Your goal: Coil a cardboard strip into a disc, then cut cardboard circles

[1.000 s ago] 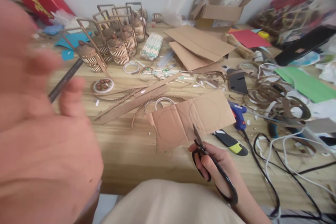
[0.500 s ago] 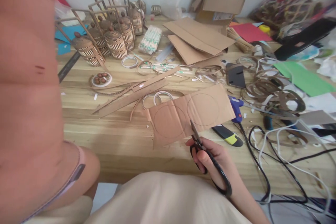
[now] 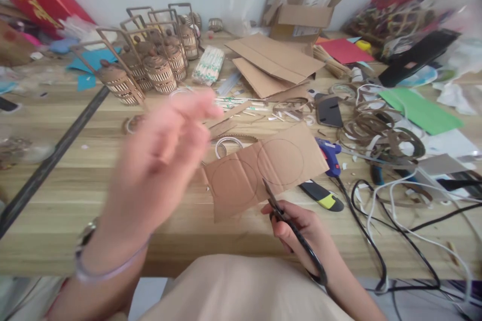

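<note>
My right hand (image 3: 301, 223) is closed round the black handles of a pair of scissors (image 3: 274, 200). The blades overlap the lower edge of a brown cardboard piece (image 3: 259, 170), which has two circles drawn on it side by side. Whether the blades have cut into it I cannot tell. My left hand (image 3: 161, 155), smeared by motion, is raised to the left of the cardboard and apart from it. I see nothing in its fingers, but the blur hides their exact pose. A pale ring (image 3: 228, 145) lies partly behind the cardboard.
Several small slatted lanterns (image 3: 160, 72) with tall handles stand at the back left. Cardboard sheets (image 3: 276, 57) lie at the back. On the right are a blue glue gun (image 3: 329, 155), a yellow-black cutter (image 3: 324, 195), coiled brown strips (image 3: 391, 135) and tangled cables (image 3: 376, 230).
My left arm, which filled the left side close to the camera, has dropped, and the left hand now shows over the table. The right hand, scissors and cardboard stay together, shifted slightly left in view.
</note>
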